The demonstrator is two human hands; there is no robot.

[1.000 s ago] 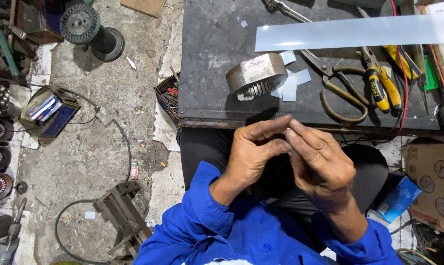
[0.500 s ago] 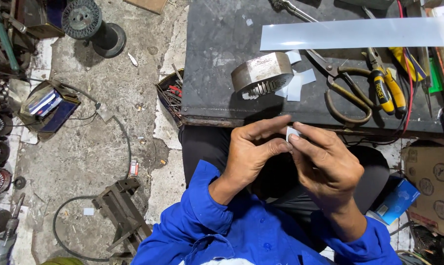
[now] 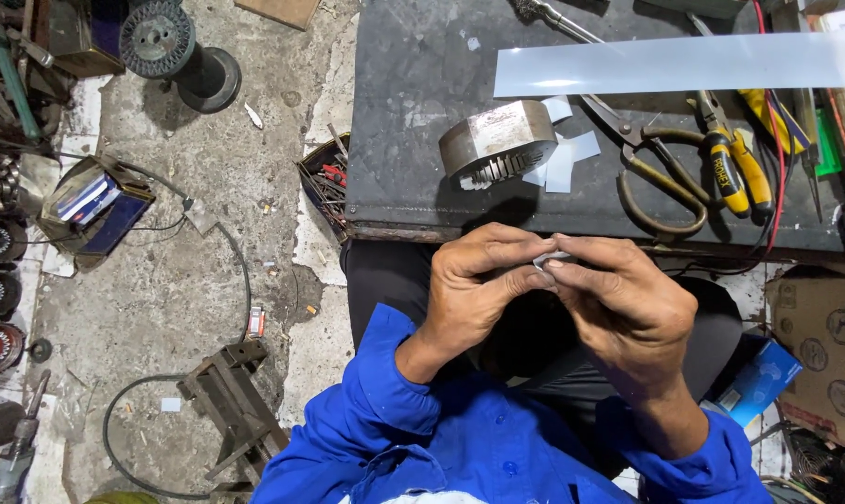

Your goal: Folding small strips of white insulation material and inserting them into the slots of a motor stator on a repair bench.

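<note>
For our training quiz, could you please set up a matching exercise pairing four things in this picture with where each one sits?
Things:
1. stator
2. scissors
3. pliers
4. paper slip

Places:
A. between the fingertips of the left hand and right hand
B. far right on the bench, yellow grips
C. bench middle, brass loops
D. bench left, on its side

Pairs: 1-D, 2-C, 3-B, 4-A
</note>
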